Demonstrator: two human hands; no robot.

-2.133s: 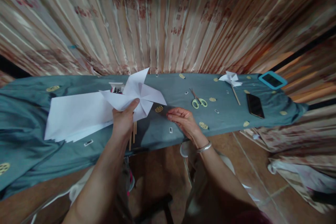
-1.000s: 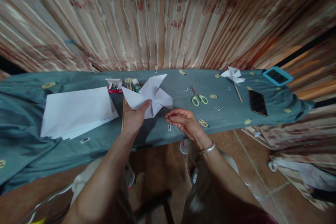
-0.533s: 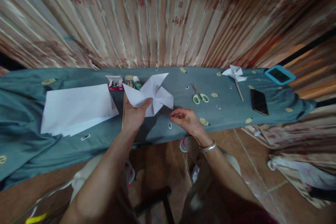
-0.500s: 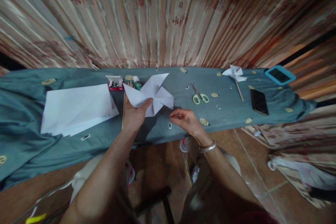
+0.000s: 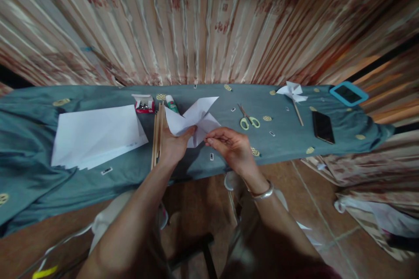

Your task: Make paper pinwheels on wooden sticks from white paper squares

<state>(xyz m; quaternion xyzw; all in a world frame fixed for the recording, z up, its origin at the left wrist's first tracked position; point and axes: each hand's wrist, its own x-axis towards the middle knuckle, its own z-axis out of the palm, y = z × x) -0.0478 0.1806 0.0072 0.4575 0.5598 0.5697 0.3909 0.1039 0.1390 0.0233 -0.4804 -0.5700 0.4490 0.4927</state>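
Observation:
A white paper pinwheel head is raised over the table, with its vanes folded toward the middle. My left hand grips it from the left, thumb pressed near the centre. At the pinwheel's lower right, my right hand is closed in a pinch against the paper's edge; whatever is between its fingertips is too small to make out. Behind my left hand lies a bundle of wooden sticks. A glue stick and a small open red box of shiny metal pieces are just beyond.
A stack of white paper lies on the left of the green cloth. Rightward are green-handled scissors, a pinwheel on a stick, a black phone and a blue-framed device. A curtain hangs along the back.
My right hand has moved up and left to the pinwheel head's edge. My left hand has shifted the pinwheel head slightly right and tilted it, uncovering more of the sticks.

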